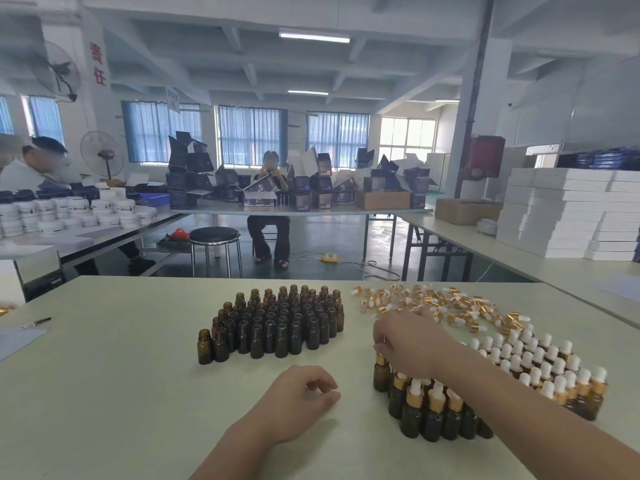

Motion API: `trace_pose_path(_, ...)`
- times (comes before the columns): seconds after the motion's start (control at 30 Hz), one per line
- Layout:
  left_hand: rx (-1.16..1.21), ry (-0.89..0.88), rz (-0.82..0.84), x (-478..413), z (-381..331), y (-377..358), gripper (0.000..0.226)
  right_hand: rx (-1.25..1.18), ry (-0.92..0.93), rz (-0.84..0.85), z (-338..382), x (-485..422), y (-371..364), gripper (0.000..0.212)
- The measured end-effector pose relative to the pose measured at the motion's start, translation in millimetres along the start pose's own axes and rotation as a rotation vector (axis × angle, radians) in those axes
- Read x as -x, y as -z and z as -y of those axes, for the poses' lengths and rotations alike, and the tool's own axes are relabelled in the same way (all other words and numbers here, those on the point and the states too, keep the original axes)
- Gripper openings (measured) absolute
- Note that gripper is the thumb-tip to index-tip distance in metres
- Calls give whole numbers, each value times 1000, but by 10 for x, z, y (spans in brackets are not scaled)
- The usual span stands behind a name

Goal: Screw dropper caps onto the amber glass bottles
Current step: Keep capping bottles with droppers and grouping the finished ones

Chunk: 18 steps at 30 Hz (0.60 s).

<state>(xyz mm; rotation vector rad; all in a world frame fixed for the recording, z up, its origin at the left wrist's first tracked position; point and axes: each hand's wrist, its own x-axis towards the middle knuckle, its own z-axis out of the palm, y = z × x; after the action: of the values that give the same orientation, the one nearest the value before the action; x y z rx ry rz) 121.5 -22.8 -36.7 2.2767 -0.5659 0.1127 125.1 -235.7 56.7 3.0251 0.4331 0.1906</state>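
Note:
Several open amber bottles (277,327) stand packed together at the middle of the pale table (121,393). To their right lies a loose pile of gold-and-white dropper caps (433,303). Nearer me on the right stands a block of capped bottles (540,368). My right hand (405,344) reaches over that block, its fingers curled round the cap of the capped bottle (381,375) at the block's front left corner, which stands upright on the table. My left hand (298,400) rests on the table between the two groups, fingers loosely curled, holding nothing.
A pen (34,323) and a sheet of paper (17,341) lie at the table's left edge. Beyond the far edge are a stool (214,237), other work tables with boxes and jars, and two seated people.

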Motion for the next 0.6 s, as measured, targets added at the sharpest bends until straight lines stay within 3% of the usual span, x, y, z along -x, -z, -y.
trace_pose_path(0.6,15,17,-33,-15,46,-29,8,-12,12,109,-126,-107,127,24)
